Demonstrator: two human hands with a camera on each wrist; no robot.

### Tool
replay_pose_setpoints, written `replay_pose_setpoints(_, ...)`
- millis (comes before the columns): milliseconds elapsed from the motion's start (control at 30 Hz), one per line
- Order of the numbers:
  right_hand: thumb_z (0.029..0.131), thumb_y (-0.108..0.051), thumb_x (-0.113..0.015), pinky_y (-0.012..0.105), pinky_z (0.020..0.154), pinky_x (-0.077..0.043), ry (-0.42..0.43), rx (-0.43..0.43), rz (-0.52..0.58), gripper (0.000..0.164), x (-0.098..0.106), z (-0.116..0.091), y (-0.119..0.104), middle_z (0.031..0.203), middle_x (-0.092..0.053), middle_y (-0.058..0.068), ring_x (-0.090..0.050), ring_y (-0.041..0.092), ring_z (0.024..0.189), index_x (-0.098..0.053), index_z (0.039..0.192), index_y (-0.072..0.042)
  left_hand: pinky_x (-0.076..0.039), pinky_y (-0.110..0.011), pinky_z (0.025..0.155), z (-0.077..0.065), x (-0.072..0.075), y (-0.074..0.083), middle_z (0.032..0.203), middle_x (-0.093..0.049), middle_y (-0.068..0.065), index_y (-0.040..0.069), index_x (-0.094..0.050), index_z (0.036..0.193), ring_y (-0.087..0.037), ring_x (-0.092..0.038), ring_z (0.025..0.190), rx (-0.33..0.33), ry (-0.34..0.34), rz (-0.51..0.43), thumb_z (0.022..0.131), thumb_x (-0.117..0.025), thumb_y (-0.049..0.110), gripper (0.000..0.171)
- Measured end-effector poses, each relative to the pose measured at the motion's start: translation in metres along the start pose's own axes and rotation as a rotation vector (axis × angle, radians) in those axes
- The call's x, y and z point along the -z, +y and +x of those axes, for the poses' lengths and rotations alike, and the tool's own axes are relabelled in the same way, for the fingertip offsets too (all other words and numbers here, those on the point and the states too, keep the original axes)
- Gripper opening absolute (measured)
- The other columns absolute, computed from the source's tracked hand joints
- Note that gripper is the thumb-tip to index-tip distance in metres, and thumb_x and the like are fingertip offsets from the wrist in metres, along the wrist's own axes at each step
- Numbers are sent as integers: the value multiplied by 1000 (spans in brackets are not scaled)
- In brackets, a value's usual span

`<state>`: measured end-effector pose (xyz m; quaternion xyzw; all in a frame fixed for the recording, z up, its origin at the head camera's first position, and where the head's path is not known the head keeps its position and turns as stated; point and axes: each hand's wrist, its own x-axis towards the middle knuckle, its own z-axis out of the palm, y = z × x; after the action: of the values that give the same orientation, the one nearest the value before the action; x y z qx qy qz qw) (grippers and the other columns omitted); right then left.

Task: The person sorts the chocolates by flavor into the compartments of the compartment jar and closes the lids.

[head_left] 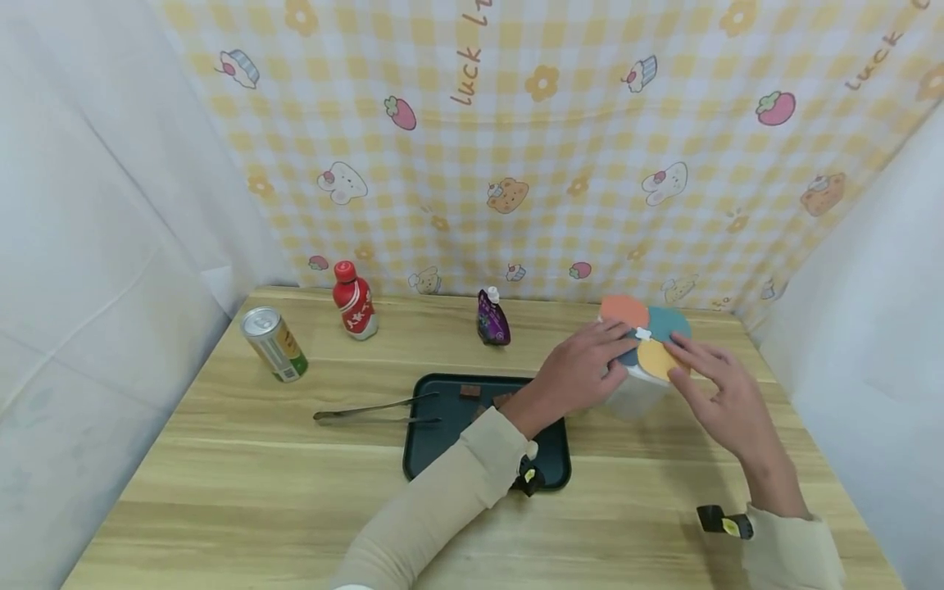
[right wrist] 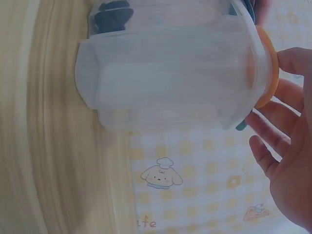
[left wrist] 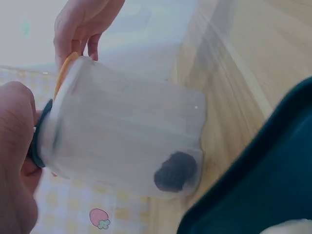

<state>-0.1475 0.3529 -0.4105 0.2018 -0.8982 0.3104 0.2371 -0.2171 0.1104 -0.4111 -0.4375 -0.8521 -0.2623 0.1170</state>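
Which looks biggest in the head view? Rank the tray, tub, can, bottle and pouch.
Largest to smallest:
1. Tray
2. Tub, partly hidden
3. Can and bottle: too alike to rank
4. Pouch

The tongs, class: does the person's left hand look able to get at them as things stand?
Probably yes, once it leaves the colourful lid: the left hand is touching that, but nothing covers the tongs, whose joined end lies outside the tray, tips over it.
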Motion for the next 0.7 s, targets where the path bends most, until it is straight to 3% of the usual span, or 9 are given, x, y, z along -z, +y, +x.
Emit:
replay_pose_setpoints(133,89,1,-76,20,92,-33,-20,-9,-22,53,3,-7,-6,143,-61,9,-47,16,124,-65,140,-5,-7,-24,119,5,7,-1,165,-31,-5,13,-46,157,-14,-17,154,44,-167,-116,108,-47,28,51)
replay_pose_setpoints(233,83,3,-81,21,87,-34,-33,2,-15,59,5,-10,-11,142,-61,8,-46,8,120,-65,139,-6,-10,-26,120,7,9,-5,169,-20,-4,16,-35,162,-14,-7,155,50,-227,-97,106,-53,45,65)
replay_pose_setpoints(367,74,2,-88,25,82,-37,-41,43,-8,65,7,-11,-16,139,-64,8,-48,11,114,-69,135,-6,-11,-27,120,7,8,-10,170,-16,-6,17,-30,164,-15,-4,156,-2,-238,-32,100,-58,60,83)
replay_pose_setpoints(500,72,-1,-91,46,98,-40,-61,20,2,73,8,-9,-14,145,-59,7,-45,26,133,-65,140,-8,-9,-25,119,6,6,-15,170,-17,-6,16,-30,164,-16,-4,156,-46,-227,-41,100,-57,60,82)
replay_pose_setpoints(567,73,-2,-90,54,109,-34,-90,12,21,77,8,-8,-11,150,-54,9,-37,33,144,-61,145,-7,-9,-25,119,6,5,-17,170,-19,-6,15,-32,163,-16,-4,156,-65,-217,-47,101,-58,57,79)
replay_pose_setpoints(633,75,-3,-90,50,117,-28,-120,23,37,80,9,-8,-7,154,-49,13,-31,35,149,-57,147,-6,-8,-24,119,6,4,-19,169,-21,-6,15,-33,163,-16,-5,156,-84,-211,-52,101,-58,55,77)
replay_pose_setpoints(700,74,-1,-90,36,120,-23,-139,61,54,80,9,-7,-3,153,-49,17,-32,35,149,-57,147,-2,-8,-23,119,6,3,-20,168,-23,-6,15,-34,162,-16,-6,156,-103,-205,-54,102,-59,54,76)
